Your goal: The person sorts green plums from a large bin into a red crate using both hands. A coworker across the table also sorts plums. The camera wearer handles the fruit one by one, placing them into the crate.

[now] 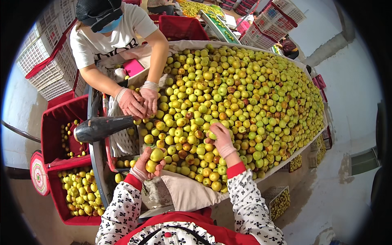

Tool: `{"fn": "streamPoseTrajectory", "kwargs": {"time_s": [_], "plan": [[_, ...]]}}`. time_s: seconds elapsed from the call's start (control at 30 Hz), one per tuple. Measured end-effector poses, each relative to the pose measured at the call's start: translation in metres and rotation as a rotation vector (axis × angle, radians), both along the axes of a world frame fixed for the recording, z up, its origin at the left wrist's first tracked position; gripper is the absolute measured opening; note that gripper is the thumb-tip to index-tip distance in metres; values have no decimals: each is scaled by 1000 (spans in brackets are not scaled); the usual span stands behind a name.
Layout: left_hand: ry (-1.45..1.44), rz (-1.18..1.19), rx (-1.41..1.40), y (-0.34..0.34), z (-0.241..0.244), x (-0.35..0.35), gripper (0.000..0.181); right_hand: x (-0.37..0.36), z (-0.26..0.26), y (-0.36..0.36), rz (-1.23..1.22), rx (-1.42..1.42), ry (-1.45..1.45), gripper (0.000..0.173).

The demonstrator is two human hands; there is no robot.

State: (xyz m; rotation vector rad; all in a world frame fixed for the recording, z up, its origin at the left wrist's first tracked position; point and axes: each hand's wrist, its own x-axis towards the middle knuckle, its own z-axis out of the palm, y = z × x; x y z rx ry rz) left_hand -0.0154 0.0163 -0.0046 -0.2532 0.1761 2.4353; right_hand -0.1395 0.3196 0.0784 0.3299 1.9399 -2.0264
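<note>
My left hand (141, 164), in a thin pale glove, is palm up near the front left edge of a large heap of green and brown-blotched jujubes (245, 101). Two jujubes (156, 155) rest in its palm, with the fingers curled round them. Over the near middle of the heap, my right hand (223, 141), gloved as well, has its fingertips closed on a green jujube (212, 135), partly hidden by the fingers. A pale cloth (188, 188) lines the heap's bed and hangs over its near edge.
A co-worker's gloved hands (134, 102) are at the heap's far left edge. A black hair dryer (104, 128) points towards the heap. Red-lined crates (56, 199) with jujubes stand at left. Stacked white crates (52, 61) rise behind; another crate (277, 199) is on the floor at right.
</note>
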Motion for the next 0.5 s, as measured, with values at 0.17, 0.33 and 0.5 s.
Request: {"fn": "streamPoseTrajectory", "kwargs": {"time_s": [0.17,0.33,0.5], "plan": [[-15,-13,3,2,-3,-4,64,-43,9,-48,430,1113,663,22],[-71,19,0,5,3,-4,64,-83,-5,-76,716,1702,357,28],[-56,18,48,3,3,-5,63,-75,1,-54,576,1298,336,23]]}}
